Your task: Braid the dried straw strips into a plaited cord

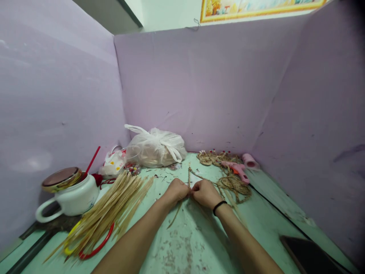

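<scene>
My left hand (177, 191) and my right hand (207, 193) are close together over the middle of the table, fingers pinched. Between them is a thin braided straw cord (189, 176), which stands up above the fingertips and runs off to the right toward a coil. Both hands grip it where the fingertips nearly meet. A loose straw strand (174, 217) hangs down below my left hand. The exact hold of the fingers is partly hidden behind the backs of the hands. A black band is around my right wrist.
On the left lie a straw bundle (114, 205), red (99, 246) and yellow (67, 243) loop handles, and a white mug (78, 199). Behind stands a tied plastic bag (156, 148). Coiled cord (232, 186), a pink glue gun (238, 169) and a dark flat device (310, 255) are right.
</scene>
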### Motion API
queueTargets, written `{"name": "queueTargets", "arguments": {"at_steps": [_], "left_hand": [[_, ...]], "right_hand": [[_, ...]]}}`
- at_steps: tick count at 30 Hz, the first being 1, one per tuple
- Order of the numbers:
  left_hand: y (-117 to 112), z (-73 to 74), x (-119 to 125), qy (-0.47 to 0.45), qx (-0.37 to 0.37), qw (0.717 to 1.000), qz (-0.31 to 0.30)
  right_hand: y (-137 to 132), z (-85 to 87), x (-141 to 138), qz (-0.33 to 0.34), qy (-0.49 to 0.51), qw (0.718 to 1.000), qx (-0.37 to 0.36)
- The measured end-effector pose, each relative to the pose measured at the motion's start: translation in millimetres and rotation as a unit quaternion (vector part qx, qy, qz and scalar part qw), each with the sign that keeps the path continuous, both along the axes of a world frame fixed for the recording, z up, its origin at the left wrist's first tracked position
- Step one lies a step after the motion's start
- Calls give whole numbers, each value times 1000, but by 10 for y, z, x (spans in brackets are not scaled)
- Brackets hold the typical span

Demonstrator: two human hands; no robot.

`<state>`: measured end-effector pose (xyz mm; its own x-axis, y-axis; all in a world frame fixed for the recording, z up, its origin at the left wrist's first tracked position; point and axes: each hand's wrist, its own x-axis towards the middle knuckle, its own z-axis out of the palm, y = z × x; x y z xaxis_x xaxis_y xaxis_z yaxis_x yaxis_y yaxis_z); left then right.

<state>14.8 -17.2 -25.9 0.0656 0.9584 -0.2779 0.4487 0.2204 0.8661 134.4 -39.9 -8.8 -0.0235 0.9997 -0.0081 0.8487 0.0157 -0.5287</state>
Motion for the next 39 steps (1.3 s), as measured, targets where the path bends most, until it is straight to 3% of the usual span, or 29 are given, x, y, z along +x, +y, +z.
{"name": "queueTargets", "arguments": {"at_steps": [3, 6, 11, 14, 19, 24, 27, 30, 34, 39], "left_hand": [[-2, -10, 10, 31, 22, 999, 7], [-24, 47, 25, 21, 10, 999, 25], [-103, 265, 8, -21, -95, 995, 28], [-117, 342, -60, -31, -121, 992, -7], [-29, 231, -185, -108, -104, 983, -105], [20, 148, -213, -103, -109, 983, -105], [22, 156, -212, -110, -129, 979, -109], [19, 165, -214, -117, -128, 978, -118], [4, 174, -216, -115, -114, 978, -130], [-28, 210, -211, -74, -90, 984, -137]], "right_hand": [[-76, 167, -43, -31, -44, 998, -11], [-106, 222, -74, -21, -7, 999, -47], [-46, 52, -76, 35, 152, 983, -95], [-17, -9, -50, 46, 208, 971, -108], [-71, 100, -24, 33, 227, 966, -119], [-136, 275, 17, 66, 243, 944, -213], [-104, 314, 58, -34, 282, 945, -160], [-74, 297, 38, -137, 370, 911, -121], [-87, 217, -80, -92, 434, 872, -205], [-59, 59, -115, -92, 403, 890, -193]]}}
